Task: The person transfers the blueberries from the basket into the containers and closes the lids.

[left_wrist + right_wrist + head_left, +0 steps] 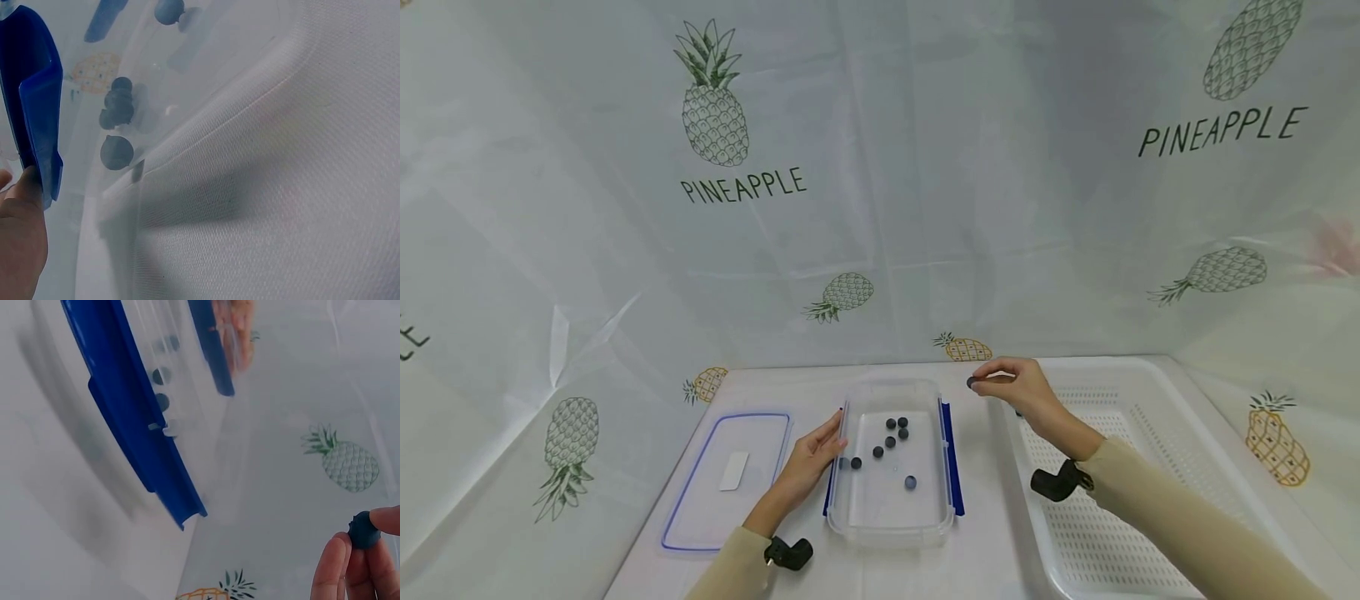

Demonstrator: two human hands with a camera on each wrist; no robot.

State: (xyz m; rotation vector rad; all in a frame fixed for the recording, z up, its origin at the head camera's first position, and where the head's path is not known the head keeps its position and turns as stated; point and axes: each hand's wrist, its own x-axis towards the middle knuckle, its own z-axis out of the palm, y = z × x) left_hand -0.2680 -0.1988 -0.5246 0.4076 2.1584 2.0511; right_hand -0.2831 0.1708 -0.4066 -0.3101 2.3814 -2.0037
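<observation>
My right hand (1018, 390) pinches a blueberry (364, 530) between thumb and fingertips, in the air between the box and the white basket. A clear plastic box (887, 530) with blue side latches stands on the table, its top uncovered. Several blueberries (891, 442) lie scattered on its floor, one lower right (910, 482) apart from the others. With thumb and fingers, my left hand (808, 462) holds the box's left side at the rim. In the left wrist view, the thumb touches a blue latch (42, 119).
A white perforated basket (1120, 500) sits on the right, under my right forearm; a dark round thing (1018, 412) shows at its near-left rim. To the left lies a clear lid (700, 500) with a blue seal and a white label. A pineapple-print curtain (910, 208) hangs behind the table.
</observation>
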